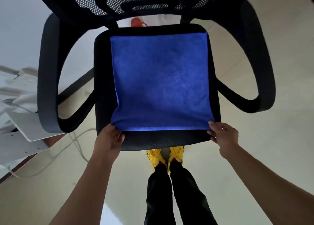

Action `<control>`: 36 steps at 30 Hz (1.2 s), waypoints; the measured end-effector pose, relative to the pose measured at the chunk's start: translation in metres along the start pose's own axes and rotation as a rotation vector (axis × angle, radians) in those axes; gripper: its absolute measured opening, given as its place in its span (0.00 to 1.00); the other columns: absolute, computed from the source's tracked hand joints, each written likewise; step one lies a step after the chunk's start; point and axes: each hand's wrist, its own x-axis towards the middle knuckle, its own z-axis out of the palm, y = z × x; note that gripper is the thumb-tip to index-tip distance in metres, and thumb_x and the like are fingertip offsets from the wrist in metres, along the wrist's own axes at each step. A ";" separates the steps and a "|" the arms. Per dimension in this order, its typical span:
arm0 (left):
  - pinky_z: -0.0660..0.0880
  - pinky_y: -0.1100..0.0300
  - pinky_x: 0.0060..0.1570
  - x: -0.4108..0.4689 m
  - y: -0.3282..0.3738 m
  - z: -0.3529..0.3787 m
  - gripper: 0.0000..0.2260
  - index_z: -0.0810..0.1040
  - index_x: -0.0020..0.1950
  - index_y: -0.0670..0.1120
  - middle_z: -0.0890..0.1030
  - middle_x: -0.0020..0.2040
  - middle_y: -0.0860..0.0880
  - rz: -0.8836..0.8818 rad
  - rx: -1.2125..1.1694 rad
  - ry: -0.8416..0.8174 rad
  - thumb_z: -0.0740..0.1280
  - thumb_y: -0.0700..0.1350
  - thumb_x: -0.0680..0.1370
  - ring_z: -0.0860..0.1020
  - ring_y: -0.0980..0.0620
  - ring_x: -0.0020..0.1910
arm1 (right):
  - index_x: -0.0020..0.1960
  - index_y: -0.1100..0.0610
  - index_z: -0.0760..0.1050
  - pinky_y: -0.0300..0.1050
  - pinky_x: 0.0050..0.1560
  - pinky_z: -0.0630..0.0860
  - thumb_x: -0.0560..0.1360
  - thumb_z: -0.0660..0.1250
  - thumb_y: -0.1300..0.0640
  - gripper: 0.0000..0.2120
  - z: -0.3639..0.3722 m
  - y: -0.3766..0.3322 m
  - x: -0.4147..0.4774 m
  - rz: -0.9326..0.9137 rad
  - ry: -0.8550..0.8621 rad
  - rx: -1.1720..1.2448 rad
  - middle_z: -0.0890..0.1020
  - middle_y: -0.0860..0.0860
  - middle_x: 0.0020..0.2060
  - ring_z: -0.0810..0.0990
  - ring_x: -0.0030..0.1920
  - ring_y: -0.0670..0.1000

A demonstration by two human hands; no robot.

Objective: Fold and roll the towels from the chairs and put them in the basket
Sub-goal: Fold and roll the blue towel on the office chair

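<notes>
Left hand (108,138) and right hand (222,134) pinched towel (159,81) corners at 7 and 5 o'clock, towel flat on seat (163,139); risk: uneven lift would likely skew the fold, or a corner could slip free.

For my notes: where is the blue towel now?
Head view, centre: the blue towel lies flat on the chair seat, its near corners held by the left hand and right hand.

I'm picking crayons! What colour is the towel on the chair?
The towel is blue; head view shows it.
</notes>
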 end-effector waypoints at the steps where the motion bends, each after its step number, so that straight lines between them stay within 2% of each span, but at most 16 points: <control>1: 0.72 0.61 0.51 0.000 0.000 -0.003 0.10 0.75 0.48 0.46 0.79 0.45 0.50 0.001 0.007 -0.029 0.55 0.38 0.81 0.77 0.55 0.45 | 0.39 0.56 0.76 0.41 0.36 0.76 0.72 0.74 0.57 0.08 -0.001 -0.001 0.001 0.025 -0.014 0.016 0.82 0.53 0.39 0.82 0.39 0.49; 4: 0.74 0.61 0.48 0.001 0.002 -0.016 0.12 0.78 0.50 0.47 0.82 0.47 0.48 0.036 0.057 -0.076 0.56 0.34 0.79 0.80 0.54 0.45 | 0.43 0.56 0.77 0.42 0.39 0.76 0.72 0.75 0.56 0.07 -0.008 -0.005 0.002 0.088 -0.092 0.053 0.82 0.52 0.40 0.81 0.40 0.49; 6: 0.76 0.63 0.42 0.005 0.003 -0.026 0.12 0.77 0.50 0.45 0.80 0.47 0.45 0.099 0.210 -0.016 0.57 0.32 0.78 0.79 0.52 0.41 | 0.46 0.56 0.78 0.43 0.41 0.76 0.72 0.74 0.56 0.07 -0.014 -0.006 0.003 0.108 -0.144 0.044 0.83 0.51 0.42 0.82 0.42 0.50; 9: 0.70 0.59 0.36 0.003 0.002 -0.034 0.10 0.77 0.44 0.45 0.77 0.39 0.45 0.287 0.483 0.126 0.61 0.31 0.74 0.73 0.49 0.36 | 0.49 0.57 0.79 0.44 0.42 0.76 0.72 0.74 0.58 0.07 -0.020 -0.009 0.005 0.117 -0.187 0.007 0.83 0.52 0.44 0.82 0.44 0.51; 11: 0.68 0.59 0.36 0.000 0.003 -0.034 0.10 0.79 0.44 0.45 0.77 0.35 0.46 0.350 0.559 0.110 0.64 0.31 0.72 0.72 0.49 0.35 | 0.49 0.57 0.79 0.44 0.42 0.76 0.72 0.74 0.59 0.07 -0.021 -0.011 0.007 0.130 -0.203 -0.001 0.83 0.53 0.43 0.82 0.44 0.51; 13: 0.68 0.58 0.38 -0.002 0.007 -0.036 0.11 0.79 0.43 0.43 0.79 0.35 0.44 0.284 0.370 0.053 0.62 0.29 0.72 0.73 0.49 0.35 | 0.48 0.58 0.79 0.44 0.43 0.77 0.72 0.74 0.60 0.07 -0.023 -0.012 0.008 0.150 -0.211 0.008 0.83 0.53 0.42 0.81 0.43 0.51; 15: 0.71 0.55 0.40 0.000 0.009 -0.041 0.09 0.77 0.42 0.41 0.80 0.36 0.42 0.110 0.161 -0.021 0.60 0.30 0.73 0.76 0.45 0.37 | 0.47 0.60 0.79 0.43 0.42 0.77 0.72 0.74 0.60 0.06 -0.025 -0.013 0.008 0.165 -0.213 0.020 0.82 0.53 0.41 0.81 0.42 0.51; 18: 0.78 0.51 0.43 0.003 0.003 -0.047 0.05 0.75 0.44 0.40 0.82 0.39 0.41 -0.071 0.122 -0.079 0.61 0.33 0.75 0.82 0.44 0.38 | 0.47 0.61 0.79 0.42 0.40 0.77 0.71 0.74 0.62 0.07 -0.026 -0.012 0.008 0.178 -0.200 0.017 0.82 0.55 0.39 0.81 0.39 0.51; 20: 0.81 0.55 0.37 0.005 -0.001 -0.046 0.05 0.75 0.45 0.38 0.81 0.40 0.40 -0.047 0.116 0.013 0.65 0.30 0.74 0.81 0.46 0.34 | 0.46 0.62 0.79 0.41 0.37 0.78 0.70 0.75 0.63 0.07 -0.025 -0.013 0.008 0.189 -0.190 0.013 0.82 0.55 0.38 0.81 0.38 0.50; 23: 0.76 0.61 0.31 0.007 -0.003 -0.039 0.08 0.77 0.41 0.37 0.78 0.39 0.39 0.051 0.100 0.179 0.66 0.25 0.70 0.76 0.46 0.33 | 0.45 0.61 0.79 0.40 0.35 0.78 0.70 0.74 0.65 0.06 -0.023 -0.014 0.008 0.200 -0.192 0.009 0.81 0.55 0.37 0.79 0.36 0.50; 26: 0.73 0.60 0.35 0.008 -0.005 -0.030 0.09 0.78 0.41 0.39 0.78 0.39 0.42 0.064 0.020 0.256 0.66 0.26 0.70 0.76 0.48 0.34 | 0.45 0.61 0.79 0.41 0.36 0.77 0.70 0.73 0.67 0.06 -0.022 -0.016 0.007 0.202 -0.201 -0.004 0.80 0.55 0.37 0.78 0.35 0.50; 30: 0.74 0.61 0.39 0.008 -0.003 -0.018 0.09 0.78 0.43 0.41 0.80 0.41 0.45 0.043 -0.095 0.260 0.67 0.28 0.71 0.78 0.50 0.38 | 0.46 0.61 0.79 0.42 0.38 0.76 0.70 0.72 0.68 0.06 -0.020 -0.016 0.007 0.213 -0.198 -0.002 0.80 0.55 0.36 0.77 0.34 0.50; 33: 0.73 0.62 0.34 0.009 -0.007 -0.022 0.11 0.77 0.42 0.41 0.78 0.39 0.44 0.055 0.047 0.407 0.66 0.25 0.69 0.76 0.48 0.36 | 0.46 0.61 0.79 0.42 0.37 0.76 0.71 0.71 0.69 0.07 -0.020 -0.015 0.009 0.198 -0.177 -0.019 0.80 0.56 0.38 0.77 0.35 0.50; 36: 0.69 0.60 0.31 0.008 -0.016 -0.031 0.12 0.77 0.39 0.44 0.77 0.39 0.42 0.102 0.226 0.504 0.66 0.26 0.67 0.73 0.45 0.34 | 0.49 0.62 0.78 0.45 0.40 0.78 0.70 0.72 0.68 0.09 -0.019 -0.010 0.010 0.128 -0.140 -0.200 0.81 0.58 0.42 0.79 0.37 0.52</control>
